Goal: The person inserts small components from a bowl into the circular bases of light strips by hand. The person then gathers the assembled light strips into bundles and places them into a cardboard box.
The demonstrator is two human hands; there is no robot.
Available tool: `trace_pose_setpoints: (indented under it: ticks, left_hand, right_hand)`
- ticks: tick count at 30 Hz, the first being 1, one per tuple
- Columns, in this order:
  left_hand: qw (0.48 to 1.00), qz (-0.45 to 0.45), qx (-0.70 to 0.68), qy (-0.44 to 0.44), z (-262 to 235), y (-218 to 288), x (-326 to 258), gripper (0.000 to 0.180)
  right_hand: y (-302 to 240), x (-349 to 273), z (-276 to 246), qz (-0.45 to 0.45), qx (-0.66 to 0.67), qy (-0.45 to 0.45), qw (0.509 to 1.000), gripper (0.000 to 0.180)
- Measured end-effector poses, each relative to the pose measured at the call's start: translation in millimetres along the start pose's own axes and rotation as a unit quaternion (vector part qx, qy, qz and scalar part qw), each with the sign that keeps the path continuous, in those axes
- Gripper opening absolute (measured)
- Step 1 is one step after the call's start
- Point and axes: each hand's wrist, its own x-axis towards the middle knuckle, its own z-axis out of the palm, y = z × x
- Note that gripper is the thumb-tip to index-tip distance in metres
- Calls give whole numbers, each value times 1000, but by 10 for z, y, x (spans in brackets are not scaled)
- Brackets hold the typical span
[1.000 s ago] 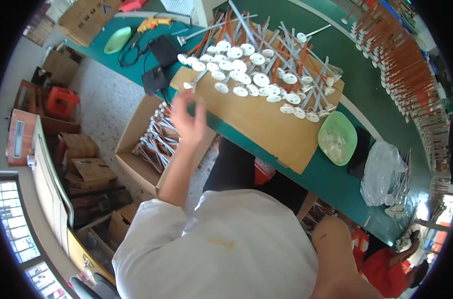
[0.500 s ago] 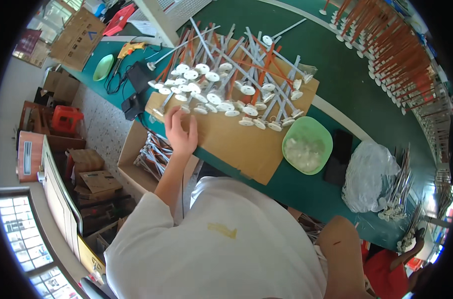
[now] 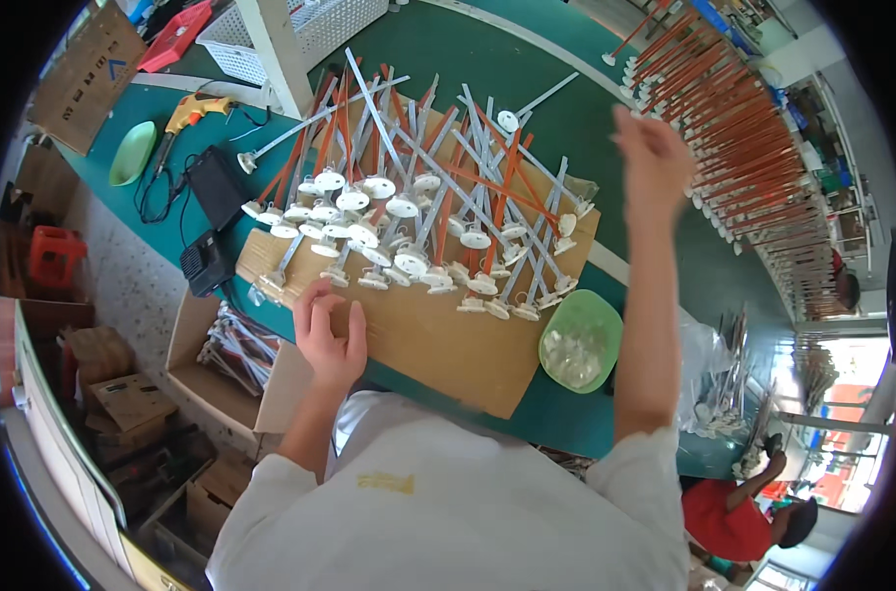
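Note:
My left hand (image 3: 332, 340) rests at the near left edge of a brown cardboard sheet (image 3: 448, 360), its fingers apart and nothing in them. Just beyond it lies a heap of grey and orange rods (image 3: 476, 192) with white round discs (image 3: 412, 260) on their near ends. My right hand (image 3: 655, 163) is raised beyond the sheet's right side, fingers bent. Motion smears it, so whether it holds anything is unclear. A light-green bowl (image 3: 609, 347) holding small translucent pieces (image 3: 574, 361) stands at the sheet's right corner, left of my right forearm.
Left on the green table are a yellow-handled corded tool (image 3: 194, 110), a black box (image 3: 215, 187) and another green dish (image 3: 133, 154). A carton of rods (image 3: 233, 345) sits below. A plastic bag (image 3: 699, 360), lined-up orange rods (image 3: 753, 148) and a person in red (image 3: 729, 520) are rightward.
My right arm has swung up from the lower right, bringing its hand over the far right side. My left hand stays by the cardboard edge. The whole view has shifted.

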Motion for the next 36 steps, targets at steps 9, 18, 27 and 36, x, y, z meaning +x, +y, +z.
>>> trace_pose_setpoints:
  ticks: [9, 18, 27, 36]
  left_hand:
    - [1000, 12, 7, 22, -33, -8, -12, 16]
    - [993, 92, -21, 71, -211, -5, 202, 14]
    - [888, 65, 407, -206, 101, -889, 2518, 49]
    - [821, 51, 341, -455, 615, -1633, 3122, 61]
  right_hand:
    - [1987, 1191, 1371, 145, -411, -138, 889, 50]
    - [1388, 1465, 1155, 173, 95, -113, 974, 10]
    - [-818, -697, 23, 292, 286, -418, 811, 24]
    - [-1239, -1820, -980, 359, 353, -468, 726, 27]
